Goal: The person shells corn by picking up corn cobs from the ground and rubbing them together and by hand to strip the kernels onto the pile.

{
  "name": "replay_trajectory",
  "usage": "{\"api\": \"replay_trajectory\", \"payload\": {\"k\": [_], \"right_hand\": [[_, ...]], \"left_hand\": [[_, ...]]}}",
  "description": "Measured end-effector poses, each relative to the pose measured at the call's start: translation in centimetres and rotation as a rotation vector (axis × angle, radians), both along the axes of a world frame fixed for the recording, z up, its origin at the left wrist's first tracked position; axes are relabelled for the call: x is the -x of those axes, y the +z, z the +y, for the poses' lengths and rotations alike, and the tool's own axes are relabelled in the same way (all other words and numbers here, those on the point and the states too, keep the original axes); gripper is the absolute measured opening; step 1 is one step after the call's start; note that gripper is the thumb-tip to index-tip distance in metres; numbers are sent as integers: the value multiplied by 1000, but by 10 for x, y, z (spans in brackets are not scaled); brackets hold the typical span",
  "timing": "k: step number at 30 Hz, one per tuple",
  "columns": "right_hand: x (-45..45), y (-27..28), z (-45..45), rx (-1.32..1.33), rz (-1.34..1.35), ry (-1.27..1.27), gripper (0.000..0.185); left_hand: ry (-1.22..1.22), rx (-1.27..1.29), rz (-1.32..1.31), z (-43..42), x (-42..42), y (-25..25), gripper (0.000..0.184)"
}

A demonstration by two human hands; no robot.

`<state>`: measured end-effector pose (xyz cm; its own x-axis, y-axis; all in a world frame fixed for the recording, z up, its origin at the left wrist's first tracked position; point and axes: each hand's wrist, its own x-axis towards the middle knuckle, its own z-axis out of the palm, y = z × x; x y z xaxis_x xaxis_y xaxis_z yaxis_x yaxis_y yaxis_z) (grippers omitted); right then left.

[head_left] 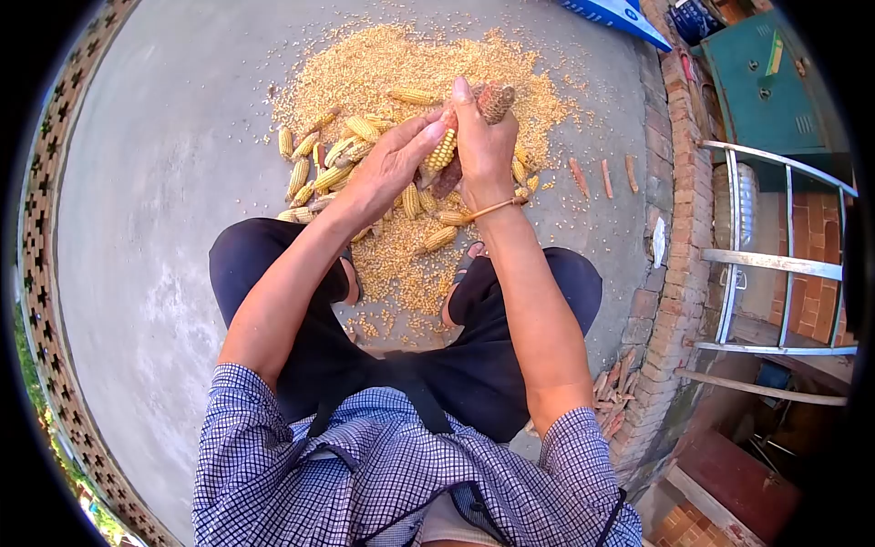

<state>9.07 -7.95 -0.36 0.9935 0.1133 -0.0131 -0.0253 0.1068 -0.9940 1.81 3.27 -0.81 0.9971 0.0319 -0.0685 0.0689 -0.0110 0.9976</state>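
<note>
Observed from where I stand: a person sits low with knees apart, both hands raised together above a spread of corn. The left hand (407, 153) has its fingers curled round a half-stripped ear (438, 155), thumb laid along it, the gap between thumb and fingers narrow. The ear is located between the two palms, tilted, with yellow kernels showing on the side that faces up. The right hand (485, 146) is closed round a dark bare cob (499, 103), its rough end projecting beyond the knuckles, thumb upright and close to the left thumb. I cannot tell exactly where ear and cob press together, as the fingers cover that part. A thin band (498, 210) circles the right wrist.

Beneath and beyond the hands, loose kernels (392, 64) lie in a broad heap on the grey concrete floor (137, 182), with a second scatter between the feet. Whole yellow ears (299, 178) are piled on the near edge of the heap, mostly to the left of the hands. Three reddish stripped cobs (607, 179) lie apart on the floor to the right. A further pile of spent cobs (613, 392) rests against the low brick edging (685, 219), near the right elbow. Beyond the edging stand a pale metal frame (775, 264) and a green cabinet (761, 91)
</note>
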Motion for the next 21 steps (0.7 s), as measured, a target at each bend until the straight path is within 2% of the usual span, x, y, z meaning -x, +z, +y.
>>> {"api": "replay_trajectory", "payload": {"k": [3,7,10,12,14,17,18,19,20,21], "right_hand": [[11,27,-3,-276,321,104,23],[11,20,-12,-360,308,307,25],[18,28,-12,-298,292,333,27],[21,23,-9,-284,211,301,27],[23,19,-7,-200,147,282,26],[19,-10,7,-14,26,117,24],[20,-8,12,-126,98,40,28],[18,-10,12,-79,38,24,27],[15,-14,13,-31,-20,9,26],[16,-14,14,15,-77,-4,25]], "left_hand": [[-59,491,147,2,5,4,62],[41,621,217,-1,0,6,48],[33,527,222,4,-4,-3,61],[84,285,237,3,0,7,60],[120,161,207,-3,4,10,60],[154,135,78,-15,3,-3,59],[166,120,29,-20,3,-6,60],[177,107,-21,-23,3,-8,60],[156,232,48,-24,4,-10,62],[164,209,72,-23,6,-11,62]]}}
